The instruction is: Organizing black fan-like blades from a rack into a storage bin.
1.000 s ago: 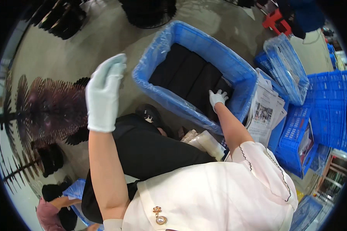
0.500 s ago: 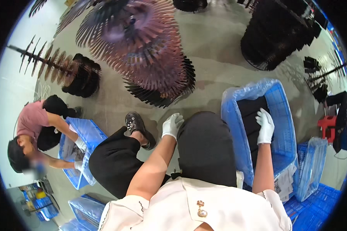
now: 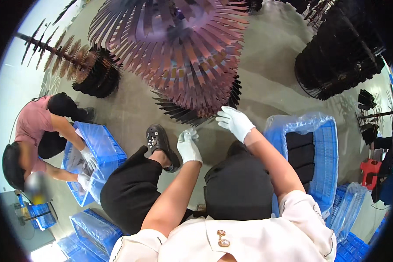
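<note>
My left hand [image 3: 189, 148], in a white glove, is raised above the floor between my knees. Its fingers are loosely bent and apart, and I make out nothing in them. My right hand [image 3: 236, 124], gloved in white too, reaches forward with fingers spread and no object visible in it. It is nearest the lower edge of a tall tiered rack [image 3: 179, 65] hung all round with flat purplish-brown strips, darker at the bottom. Whether the fingertips touch a strip I cannot tell. To my right, a blue crate [image 3: 330, 150] lined with clear plastic holds stacked black pieces [image 3: 300, 157].
At left a co-worker in a pink shirt [image 3: 36, 118] bends over another plastic-lined blue crate [image 3: 101, 144]. More racks of dark strips stand at far left [image 3: 98, 72] and far right [image 3: 336, 56]. A red stool-like object [image 3: 370, 172] is at the right. Further crates [image 3: 96, 231] lie lower left.
My right hand has left the crate of black pieces and swung forward and left toward the rack. My left hand has shifted slightly left and back. The rack appears nearer.
</note>
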A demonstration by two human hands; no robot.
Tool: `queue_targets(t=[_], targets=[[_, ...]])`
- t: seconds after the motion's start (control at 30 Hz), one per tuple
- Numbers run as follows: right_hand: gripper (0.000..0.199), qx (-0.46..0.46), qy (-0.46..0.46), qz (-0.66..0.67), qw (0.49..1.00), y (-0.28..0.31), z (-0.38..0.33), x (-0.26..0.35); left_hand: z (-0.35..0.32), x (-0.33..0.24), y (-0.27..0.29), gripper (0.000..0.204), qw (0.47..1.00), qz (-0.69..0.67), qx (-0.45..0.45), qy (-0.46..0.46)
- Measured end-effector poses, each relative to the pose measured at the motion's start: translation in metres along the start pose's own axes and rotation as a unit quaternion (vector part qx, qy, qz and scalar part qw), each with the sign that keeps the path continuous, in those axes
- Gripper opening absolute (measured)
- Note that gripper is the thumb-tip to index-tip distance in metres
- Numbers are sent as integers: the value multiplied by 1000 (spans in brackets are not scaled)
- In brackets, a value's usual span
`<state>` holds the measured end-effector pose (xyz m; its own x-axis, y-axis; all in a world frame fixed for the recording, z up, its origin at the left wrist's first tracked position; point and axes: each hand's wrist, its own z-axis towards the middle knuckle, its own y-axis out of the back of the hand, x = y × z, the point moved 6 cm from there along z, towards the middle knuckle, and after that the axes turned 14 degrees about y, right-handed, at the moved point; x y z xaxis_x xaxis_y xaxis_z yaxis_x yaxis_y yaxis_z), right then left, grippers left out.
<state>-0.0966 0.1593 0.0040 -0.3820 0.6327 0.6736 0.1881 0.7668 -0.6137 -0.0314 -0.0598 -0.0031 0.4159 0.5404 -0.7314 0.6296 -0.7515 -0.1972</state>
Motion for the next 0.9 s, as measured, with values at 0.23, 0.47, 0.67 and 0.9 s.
queue_targets(t=[0.23, 0.47, 0.67, 0.9], targets=[[26, 130, 142, -93, 977, -5, 50, -55, -15, 16, -24, 20, 998, 44, 37, -21], [15, -121, 100, 44, 987, -27, 33, -13, -41, -22, -44, 20, 975, 151, 97, -129], [15, -165, 148, 110, 969, 20, 41, 33, -59, -12, -72, 22, 955, 202, 158, -146], [11, -187, 138, -2, 973, 43, 56, 71, -78, -16, -85, 21, 934, 256, 190, -160]])
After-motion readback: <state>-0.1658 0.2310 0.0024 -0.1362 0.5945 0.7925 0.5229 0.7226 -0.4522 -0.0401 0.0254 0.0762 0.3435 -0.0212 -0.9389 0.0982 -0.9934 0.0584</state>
